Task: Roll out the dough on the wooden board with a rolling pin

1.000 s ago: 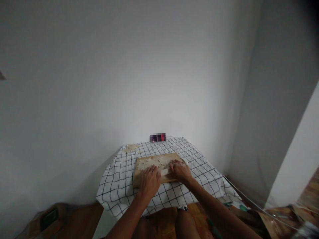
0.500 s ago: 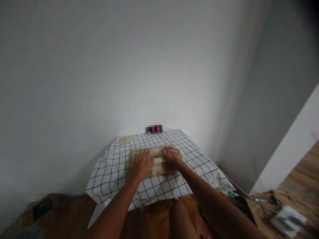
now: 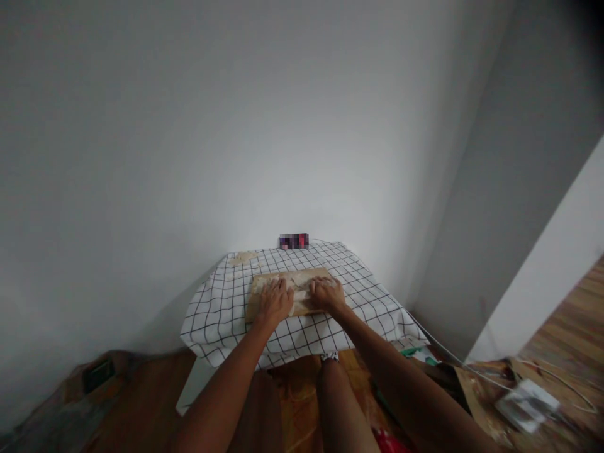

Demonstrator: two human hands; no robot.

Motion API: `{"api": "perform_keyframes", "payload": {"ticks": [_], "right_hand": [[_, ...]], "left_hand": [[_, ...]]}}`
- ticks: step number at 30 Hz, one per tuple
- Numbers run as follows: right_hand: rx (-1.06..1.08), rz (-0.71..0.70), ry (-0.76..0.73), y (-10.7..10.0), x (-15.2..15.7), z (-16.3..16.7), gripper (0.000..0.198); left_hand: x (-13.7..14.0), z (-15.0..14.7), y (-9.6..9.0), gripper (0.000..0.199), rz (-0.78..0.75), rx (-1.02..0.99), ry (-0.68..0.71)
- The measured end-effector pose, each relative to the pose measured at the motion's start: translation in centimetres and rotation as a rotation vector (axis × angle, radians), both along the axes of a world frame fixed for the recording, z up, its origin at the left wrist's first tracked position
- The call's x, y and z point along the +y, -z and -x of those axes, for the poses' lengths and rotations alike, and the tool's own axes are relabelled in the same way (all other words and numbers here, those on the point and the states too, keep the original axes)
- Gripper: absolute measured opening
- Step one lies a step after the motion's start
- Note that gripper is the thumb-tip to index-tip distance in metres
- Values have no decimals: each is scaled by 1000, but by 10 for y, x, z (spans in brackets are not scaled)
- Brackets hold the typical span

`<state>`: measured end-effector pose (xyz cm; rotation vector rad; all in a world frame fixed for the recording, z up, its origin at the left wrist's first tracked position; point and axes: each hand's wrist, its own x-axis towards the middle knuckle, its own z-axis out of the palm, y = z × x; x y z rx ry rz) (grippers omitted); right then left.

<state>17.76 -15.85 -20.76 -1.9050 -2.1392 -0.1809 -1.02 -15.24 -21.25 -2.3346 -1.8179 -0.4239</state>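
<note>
A wooden board (image 3: 252,309), dusted with flour, lies on a checked cloth in front of me. Pale dough (image 3: 300,294) stretches across it between my hands; its ends are hidden under them. My left hand (image 3: 277,298) presses on the dough from the left, fingers stretched forward and slightly spread. On the right, my right hand (image 3: 327,293) bears down on the dough with its fingers curled over it. Whether a rolling pin lies beneath the palms cannot be made out.
The white cloth (image 3: 214,314) with black lines covers a small table against the wall. A flour patch (image 3: 243,257) marks its far left corner. A blurred-out dark device (image 3: 294,241) stands at the back. Cables and a white object (image 3: 527,404) lie on the floor at right.
My view has tilted slightly, so the table sits a little higher. The right fingers look more curled. Both hands remain on the dough.
</note>
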Motion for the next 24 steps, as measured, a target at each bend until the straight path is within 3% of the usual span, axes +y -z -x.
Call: {"api": "perform_keyframes", "payload": {"ticks": [6,10,17,24], "right_hand": [[34,-28,-12,12,-12,-4,46],[46,-21,-27,9,-18,-5,46],[21,11,-44,-6,-11,-3,38],[86,46,-24,-8,23,-3,52]], "left_hand": [[-24,2,3,55,-42,-25,37],[-29,4,3,55,8,-28,57],[-13,5,-2,57,106,-30,15],[17,6,-2,60,84,-29,-20]]}}
